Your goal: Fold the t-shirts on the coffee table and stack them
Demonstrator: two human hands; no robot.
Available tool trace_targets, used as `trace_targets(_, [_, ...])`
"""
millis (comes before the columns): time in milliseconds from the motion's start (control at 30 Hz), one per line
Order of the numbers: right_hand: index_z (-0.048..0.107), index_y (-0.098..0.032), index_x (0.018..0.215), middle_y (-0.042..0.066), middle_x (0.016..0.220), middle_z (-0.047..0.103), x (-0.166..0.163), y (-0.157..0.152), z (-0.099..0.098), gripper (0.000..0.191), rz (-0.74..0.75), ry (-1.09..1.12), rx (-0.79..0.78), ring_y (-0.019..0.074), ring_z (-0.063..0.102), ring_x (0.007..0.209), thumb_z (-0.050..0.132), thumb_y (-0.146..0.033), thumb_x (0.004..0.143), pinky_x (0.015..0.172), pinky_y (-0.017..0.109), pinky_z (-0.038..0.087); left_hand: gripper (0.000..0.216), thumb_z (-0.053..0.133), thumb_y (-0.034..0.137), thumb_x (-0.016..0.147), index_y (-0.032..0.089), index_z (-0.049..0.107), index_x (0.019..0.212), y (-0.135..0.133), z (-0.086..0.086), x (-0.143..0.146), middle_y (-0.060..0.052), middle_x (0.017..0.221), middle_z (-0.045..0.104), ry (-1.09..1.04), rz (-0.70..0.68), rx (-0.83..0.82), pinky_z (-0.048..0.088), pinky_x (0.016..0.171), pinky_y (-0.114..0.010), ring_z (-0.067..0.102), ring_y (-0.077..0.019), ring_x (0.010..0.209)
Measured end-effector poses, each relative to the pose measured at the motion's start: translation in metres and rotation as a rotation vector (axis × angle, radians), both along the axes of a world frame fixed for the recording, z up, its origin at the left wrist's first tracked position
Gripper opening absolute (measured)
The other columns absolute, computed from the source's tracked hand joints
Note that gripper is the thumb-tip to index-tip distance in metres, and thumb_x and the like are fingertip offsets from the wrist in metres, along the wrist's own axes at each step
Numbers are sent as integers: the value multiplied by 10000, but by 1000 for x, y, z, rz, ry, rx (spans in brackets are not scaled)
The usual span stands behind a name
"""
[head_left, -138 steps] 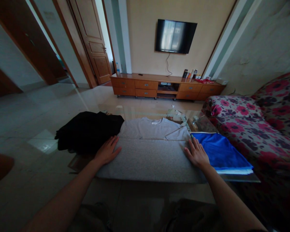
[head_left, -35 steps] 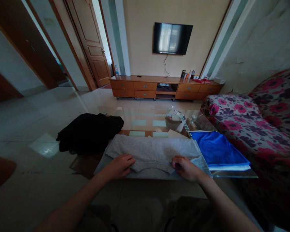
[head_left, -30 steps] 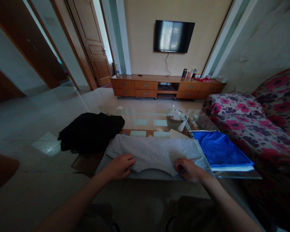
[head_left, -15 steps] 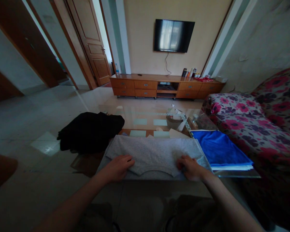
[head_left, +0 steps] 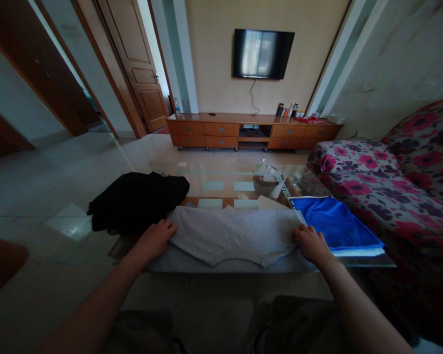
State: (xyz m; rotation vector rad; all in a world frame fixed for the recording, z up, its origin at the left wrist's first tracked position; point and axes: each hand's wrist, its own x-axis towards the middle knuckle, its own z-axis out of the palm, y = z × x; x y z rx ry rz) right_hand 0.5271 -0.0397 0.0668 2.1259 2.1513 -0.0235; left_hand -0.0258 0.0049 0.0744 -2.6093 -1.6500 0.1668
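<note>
A grey T-shirt point(head_left: 236, 231) lies folded on the glass table in front of me, its curved neckline toward me. At the shirt's left edge, my left hand point(head_left: 158, 239) has its fingers curled closed on the fabric. My right hand point(head_left: 312, 243) grips the right edge in the same way, its thumb hidden from view. To the left is a heap of black clothing point(head_left: 138, 201). Blue folded cloth point(head_left: 334, 223), with a white layer beneath it, rests just right of my right hand.
The glass coffee table point(head_left: 203, 172) holds a bowl-like container point(head_left: 265, 186) and a small glass jar point(head_left: 297, 178) behind the shirt. A flowered sofa point(head_left: 369, 189) stands on the right. Across the floor is a wooden TV cabinet point(head_left: 221, 130) below a wall-mounted television point(head_left: 263, 54).
Both hands have moved outward from the shirt's neckline area to its left and right edges. The upper layer looks smoother. The view has shifted slightly.
</note>
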Motion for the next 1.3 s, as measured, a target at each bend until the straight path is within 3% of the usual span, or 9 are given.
trace_targets(167, [668, -205, 1003, 120, 1145, 585, 12, 6, -2, 282, -87, 81, -72, 288, 519, 1107, 410, -99, 962, 818, 373, 377, 372, 476, 61, 852, 241, 655, 1123, 3, 4, -10, -96, 1213, 646, -40, -22, -44, 459, 913, -390, 592, -269, 1104])
trace_targets(367, [664, -120, 1092, 148, 1048, 603, 20, 13, -9, 296, -2, 41, -83, 238, 572, 983, 424, -44, 936, 923, 364, 353, 459, 503, 65, 836, 267, 648, 1222, 0, 13, -6, -92, 1272, 648, -81, 42, -110, 462, 948, -380, 636, -254, 1091])
trace_targets(600, [672, -162, 1144, 156, 1146, 584, 17, 13, -20, 314, -79, 3, -116, 263, 569, 1013, 384, -156, 1019, 906, 384, 396, 406, 540, 98, 786, 290, 711, 1100, -1, 9, 1, -76, 1143, 709, -96, 119, -251, 471, 918, -341, 665, -253, 1076])
trace_targets(733, [696, -184, 1088, 151, 1172, 588, 12, 7, -12, 306, -111, -21, -139, 304, 552, 1111, 402, -164, 1006, 858, 391, 442, 313, 593, 153, 736, 276, 710, 999, 1, 10, -2, -66, 1080, 709, -62, 124, -256, 479, 859, -351, 669, -261, 1009])
trace_targets(833, [703, -195, 1083, 154, 1178, 602, -4, 11, 1, 299, -126, -68, -15, 326, 538, 1156, 415, -203, 1005, 865, 419, 457, 111, 586, 242, 797, 234, 688, 841, 6, 11, 7, -78, 1003, 690, -50, 85, -159, 483, 812, -372, 663, -261, 915])
trace_targets(900, [655, -204, 1246, 163, 1245, 590, -23, 21, 7, 328, -122, -58, 156, 310, 528, 1177, 432, -234, 1007, 897, 414, 457, 187, 528, 300, 893, 217, 674, 811, 13, 10, 24, -92, 1001, 678, -102, 52, -44, 485, 853, -383, 655, -254, 929])
trace_targets(1000, [473, -242, 1505, 167, 1458, 488, -55, 40, 6, 480, -37, 26, 298, 292, 472, 1292, 421, -310, 1033, 1011, 415, 427, 317, 407, 354, 1007, 215, 688, 1059, 25, 1, 58, -113, 1215, 657, -251, 10, 104, 445, 1021, -394, 609, -253, 1154])
trace_targets(1133, [251, -427, 1623, 93, 1709, 144, -77, 55, -18, 655, -12, 70, 179, 455, 196, 1503, 403, -607, 1012, 1103, 697, 266, 663, 480, 572, 979, 218, 419, 1537, 40, -22, 84, -118, 1644, 354, -361, -7, 103, 272, 1215, -431, 332, -284, 1503])
trace_targets(1300, [219, -476, 1619, 66, 1736, 42, -70, 56, -40, 711, -34, 88, 61, 521, 52, 1529, 277, -763, 971, 1065, 825, 128, 957, 496, 805, 862, 285, 262, 1631, 48, -45, 75, -104, 1697, 262, -280, -29, -83, 163, 1250, -487, 199, -314, 1570])
